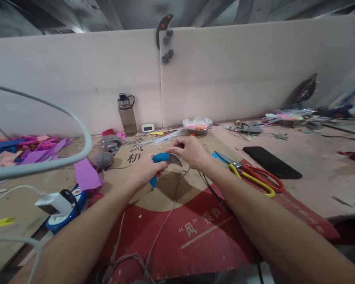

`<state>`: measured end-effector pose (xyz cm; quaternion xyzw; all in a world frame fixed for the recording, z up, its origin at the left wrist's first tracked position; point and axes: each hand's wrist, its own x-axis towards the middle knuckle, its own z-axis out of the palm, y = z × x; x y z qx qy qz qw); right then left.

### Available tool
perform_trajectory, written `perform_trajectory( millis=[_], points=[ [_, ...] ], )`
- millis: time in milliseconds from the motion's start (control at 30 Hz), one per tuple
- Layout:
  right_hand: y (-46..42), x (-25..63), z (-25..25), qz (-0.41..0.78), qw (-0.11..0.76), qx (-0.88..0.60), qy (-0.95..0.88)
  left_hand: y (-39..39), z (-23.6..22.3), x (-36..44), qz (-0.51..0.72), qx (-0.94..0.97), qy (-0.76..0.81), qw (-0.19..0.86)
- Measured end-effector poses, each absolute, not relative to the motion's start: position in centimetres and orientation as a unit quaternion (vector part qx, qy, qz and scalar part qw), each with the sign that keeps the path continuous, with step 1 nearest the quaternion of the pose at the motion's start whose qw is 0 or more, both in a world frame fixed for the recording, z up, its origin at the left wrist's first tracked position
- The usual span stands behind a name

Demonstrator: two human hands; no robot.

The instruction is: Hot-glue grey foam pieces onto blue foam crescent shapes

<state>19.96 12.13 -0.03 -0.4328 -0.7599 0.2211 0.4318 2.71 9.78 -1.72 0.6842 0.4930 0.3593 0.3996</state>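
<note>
In the middle of the table, my left hand is closed around a small curved, crescent-like piece. Its body is bright blue, like felt, and a dark grey pointed tip sticks out to the right. A blue end also hangs below my fingers. My right hand is just above and right of the tip, thumb and fingers pinched together; what they hold, if anything, is too small to make out. Grey yarn runs from below the hands down over the red-and-brown cardboard.
Scissors with red and yellow handles and a black phone lie at right. A grey yarn ball, felt scraps and a power strip are at left. Behind stand a bottle and bowl. A white cable arcs across the left.
</note>
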Motion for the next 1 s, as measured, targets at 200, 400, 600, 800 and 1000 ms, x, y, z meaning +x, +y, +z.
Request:
perform_trajectory(
  millis=[200, 400, 600, 800, 1000],
  points=[
    [12.16, 19.97, -0.01, 0.220, 0.440, -0.435, -0.754, 9.68, -1.58, 2.75, 0.368, 0.674, 0.477, 0.428],
    [12.01, 19.84, -0.07, 0.231, 0.444, -0.440, -0.746, 9.66, -1.61, 2.82, 0.383, 0.654, 0.454, 0.469],
    [12.31, 19.90, -0.25, 0.267, 0.455, -0.432, -0.731, 9.73, -1.60, 2.72, 0.406, 0.656, 0.451, 0.448],
    [12.20, 19.69, -0.41, 0.387, 0.452, -0.411, -0.690, 9.52, -1.36, 2.85, 0.423, 0.655, 0.427, 0.458],
    [11.86, 19.24, -0.71, 0.577, 0.416, -0.343, -0.613, 9.48, -1.10, 2.69, 0.435, 0.654, 0.412, 0.462]
  ],
)
